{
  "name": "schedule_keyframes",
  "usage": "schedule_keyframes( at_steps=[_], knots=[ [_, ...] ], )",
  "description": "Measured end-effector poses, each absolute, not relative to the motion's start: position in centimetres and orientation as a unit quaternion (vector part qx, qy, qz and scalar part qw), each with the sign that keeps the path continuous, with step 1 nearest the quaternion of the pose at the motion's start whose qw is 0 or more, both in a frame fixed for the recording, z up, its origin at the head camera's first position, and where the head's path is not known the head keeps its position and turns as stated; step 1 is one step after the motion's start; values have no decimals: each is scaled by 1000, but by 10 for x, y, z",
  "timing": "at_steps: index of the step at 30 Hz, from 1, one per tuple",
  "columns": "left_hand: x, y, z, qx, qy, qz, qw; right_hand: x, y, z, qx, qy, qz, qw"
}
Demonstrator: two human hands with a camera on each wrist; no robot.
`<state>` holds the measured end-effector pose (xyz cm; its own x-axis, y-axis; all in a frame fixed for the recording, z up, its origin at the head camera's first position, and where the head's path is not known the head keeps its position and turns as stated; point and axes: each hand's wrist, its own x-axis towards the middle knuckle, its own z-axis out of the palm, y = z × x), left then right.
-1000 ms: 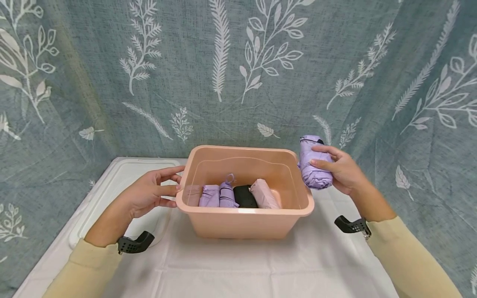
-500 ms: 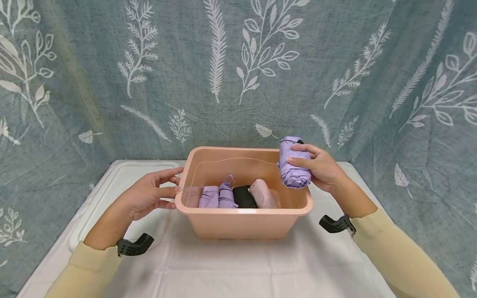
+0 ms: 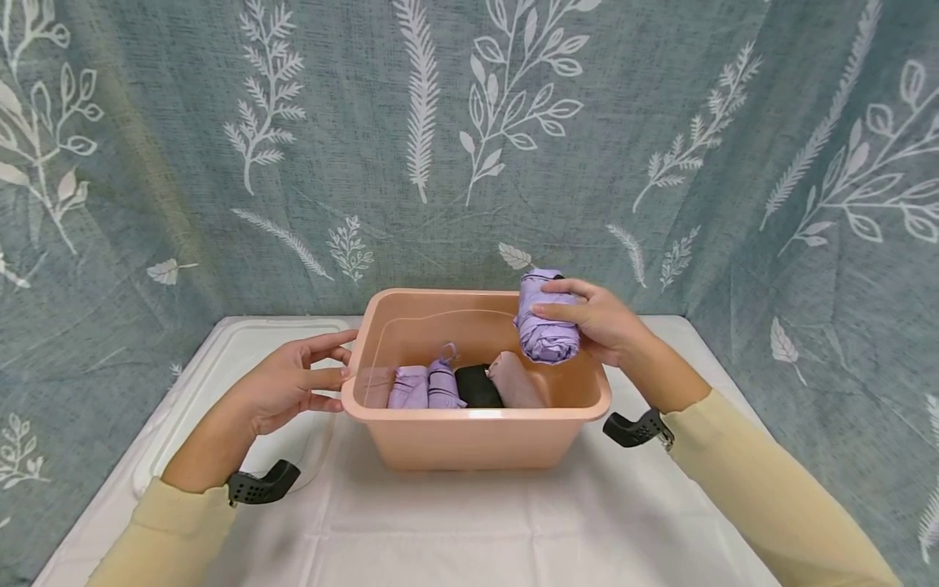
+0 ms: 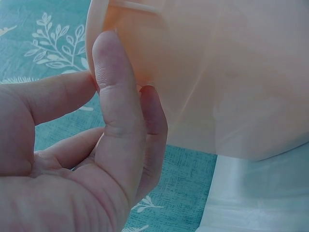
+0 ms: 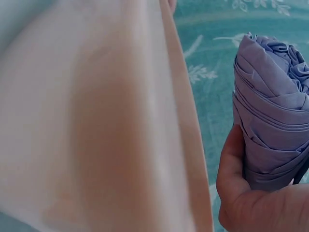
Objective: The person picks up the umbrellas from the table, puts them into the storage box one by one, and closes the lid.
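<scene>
A peach plastic bin (image 3: 477, 440) stands on the white-covered table. My right hand (image 3: 597, 319) holds a rolled-up purple folding umbrella (image 3: 546, 322) upright, above the bin's right part. The right wrist view shows its wrapped fabric folds, with the thumb against its side. My left hand (image 3: 293, 379) touches the bin's left rim with loosely bent fingers, all outside the bin. Inside the bin lie two purple rolled bundles (image 3: 408, 388), one with a loop, then a black bundle (image 3: 478, 387) and a pink bundle (image 3: 516, 381). The front wall hides their lower parts.
A white lid-like panel (image 3: 242, 350) lies on the table at the left, partly behind my left arm. The white cloth (image 3: 440, 530) covers the table in front of the bin. A patterned green-grey curtain (image 3: 352, 122) hangs behind and around the sides.
My right hand has moved left with the purple umbrella, from beyond the bin's right rim to over the bin. My left hand stays at the left rim. The bundles inside lie as before.
</scene>
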<state>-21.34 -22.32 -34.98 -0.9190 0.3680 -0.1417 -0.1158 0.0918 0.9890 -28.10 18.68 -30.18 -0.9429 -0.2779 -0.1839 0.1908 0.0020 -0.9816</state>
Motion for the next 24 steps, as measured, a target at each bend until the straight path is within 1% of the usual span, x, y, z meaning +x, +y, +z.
schedule_keyframes(
  at_steps=[8, 14, 24],
  knots=[
    [-214, -223, -350, 89, 715, 669, 180, -282, 175, -297, -19, 715, -668, 206],
    [-214, -223, -349, 88, 718, 666, 181, -283, 168, -292, -33, 752, -609, 248],
    [-214, -223, -348, 93, 720, 663, 182, -293, 154, -291, -25, 771, -561, 300]
  ],
)
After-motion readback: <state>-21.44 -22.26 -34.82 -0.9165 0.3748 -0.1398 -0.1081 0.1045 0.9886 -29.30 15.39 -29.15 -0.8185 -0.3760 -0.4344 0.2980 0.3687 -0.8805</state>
